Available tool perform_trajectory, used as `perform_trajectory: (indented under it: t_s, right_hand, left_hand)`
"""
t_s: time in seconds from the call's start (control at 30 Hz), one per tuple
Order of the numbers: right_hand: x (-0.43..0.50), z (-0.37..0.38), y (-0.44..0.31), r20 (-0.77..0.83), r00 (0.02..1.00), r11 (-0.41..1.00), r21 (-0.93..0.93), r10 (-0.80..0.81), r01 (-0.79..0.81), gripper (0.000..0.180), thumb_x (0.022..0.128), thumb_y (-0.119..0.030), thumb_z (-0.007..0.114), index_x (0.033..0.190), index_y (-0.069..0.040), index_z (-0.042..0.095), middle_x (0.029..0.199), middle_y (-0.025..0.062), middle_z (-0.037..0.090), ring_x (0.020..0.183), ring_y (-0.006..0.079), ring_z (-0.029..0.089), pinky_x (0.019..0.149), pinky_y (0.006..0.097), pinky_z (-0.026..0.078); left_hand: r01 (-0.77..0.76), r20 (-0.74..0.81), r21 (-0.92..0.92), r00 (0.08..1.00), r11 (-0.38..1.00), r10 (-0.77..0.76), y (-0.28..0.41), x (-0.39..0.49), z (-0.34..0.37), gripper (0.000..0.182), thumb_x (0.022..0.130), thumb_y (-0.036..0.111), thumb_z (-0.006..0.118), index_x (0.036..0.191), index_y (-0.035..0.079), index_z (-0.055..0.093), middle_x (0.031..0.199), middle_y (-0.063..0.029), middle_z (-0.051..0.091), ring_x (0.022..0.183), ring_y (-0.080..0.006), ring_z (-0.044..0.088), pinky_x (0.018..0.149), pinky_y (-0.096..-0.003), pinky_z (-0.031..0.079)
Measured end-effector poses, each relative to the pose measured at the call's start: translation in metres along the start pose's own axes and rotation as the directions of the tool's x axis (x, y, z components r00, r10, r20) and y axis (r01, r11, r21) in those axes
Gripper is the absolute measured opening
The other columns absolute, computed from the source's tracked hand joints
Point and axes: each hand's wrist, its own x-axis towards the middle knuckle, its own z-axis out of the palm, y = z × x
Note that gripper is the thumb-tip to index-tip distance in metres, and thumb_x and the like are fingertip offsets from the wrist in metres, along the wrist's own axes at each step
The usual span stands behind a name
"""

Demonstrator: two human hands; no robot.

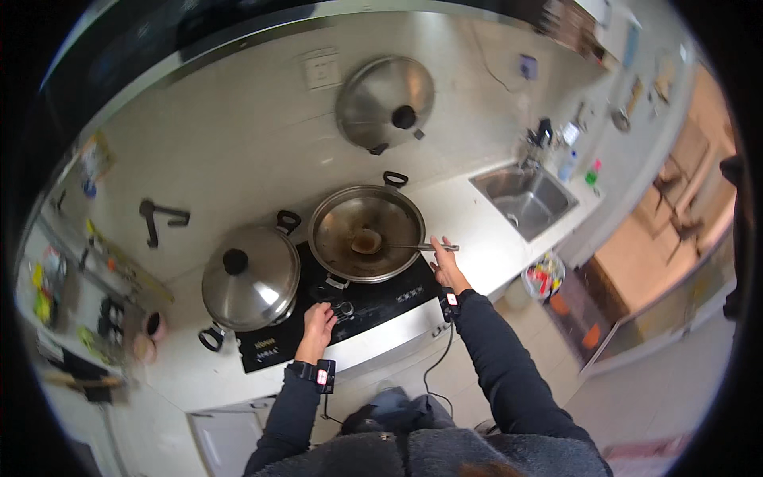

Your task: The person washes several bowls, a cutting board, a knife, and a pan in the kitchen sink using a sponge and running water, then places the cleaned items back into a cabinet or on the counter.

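Observation:
A wide metal pan (334, 216) with black handles sits on the right of a black cooktop (359, 319). In it rests the bowl of a metal ladle (366, 241), with brownish liquid around it. My right hand (444, 260) holds the ladle's handle over the pan's right rim. Low in front of the pan, my left hand (319, 326) has bent fingers beside a small round metallic part (344, 309) on the cooktop; whether it grips anything is unclear. A lidded metal pot (253, 286) stands left of the pan.
A domed metal lid (384, 95) is against the wall behind the pan. A black folding faucet (164, 217) juts from the wall at left. Right of the pan, the white counter (471, 220) leads to a steel sink (530, 206). A filled bin (543, 277) stands below the counter edge.

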Motion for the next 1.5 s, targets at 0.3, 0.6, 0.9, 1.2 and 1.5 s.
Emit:
perform_trajectory:
  t_s: [0.3,0.6,0.9,1.2,1.5]
  right_hand:
    - [0.176,0.007,-0.077,0.261,0.955,0.888,-0.392,-0.144,0.241,0.053,0.085,-0.054,0.054,0.126,-0.020,0.053,0.123,0.0060,0.042,0.109,0.0245,0.033,0.093,0.0433,0.030]
    - [0.285,0.098,-0.131,0.611,0.788,0.818,-0.411,-0.081,0.403,0.055,0.093,-0.054,0.036,0.131,-0.015,0.049,0.133,0.0152,0.045,0.076,0.0093,0.045,0.066,0.0230,0.043]
    - [0.280,0.129,-0.115,0.746,0.653,0.911,-0.352,0.134,0.216,0.054,0.095,-0.049,0.033,0.123,-0.008,0.054,0.109,0.0128,0.058,0.101,0.0240,0.055,0.093,0.0424,0.042]
    - [0.200,0.031,-0.188,0.725,0.670,0.871,-0.423,0.159,0.251,0.055,0.092,-0.052,0.037,0.108,-0.007,0.063,0.097,0.0069,0.055,0.084,0.0181,0.048,0.082,0.0349,0.047]
    - [0.119,-0.175,-0.271,0.544,0.822,0.882,-0.456,0.169,0.120,0.055,0.093,-0.050,0.032,0.104,-0.008,0.065,0.074,-0.0007,0.054,0.059,0.0092,0.042,0.057,0.0257,0.038]
  left_hand:
    - [-0.265,-0.342,0.058,0.901,0.963,0.268,-0.026,0.007,0.042,0.019,0.085,0.003,0.057,0.103,0.000,0.055,0.083,-0.0052,0.060,0.067,-0.0131,0.057,0.055,-0.0251,0.048]
    - [-0.592,-0.483,0.082,0.680,0.802,0.552,-0.054,0.022,0.048,0.012,0.086,0.002,0.056,0.096,0.003,0.062,0.075,0.0035,0.058,0.068,-0.0049,0.052,0.057,-0.0216,0.041]
    - [-0.511,-0.528,-0.012,0.734,0.860,0.428,-0.025,-0.010,0.058,0.013,0.087,0.000,0.050,0.087,-0.004,0.062,0.074,-0.0041,0.060,0.068,-0.0115,0.054,0.066,-0.0239,0.044]
    - [-0.386,-0.569,-0.017,0.762,0.922,0.309,-0.066,-0.111,0.089,0.014,0.088,0.010,0.051,0.080,0.008,0.063,0.072,0.0028,0.062,0.064,-0.0040,0.050,0.058,-0.0194,0.034]
    - [-0.260,-0.388,0.125,0.876,0.958,0.288,-0.089,-0.183,0.159,0.017,0.089,0.017,0.051,0.093,0.009,0.066,0.075,0.0048,0.063,0.069,-0.0033,0.053,0.065,-0.0215,0.036]
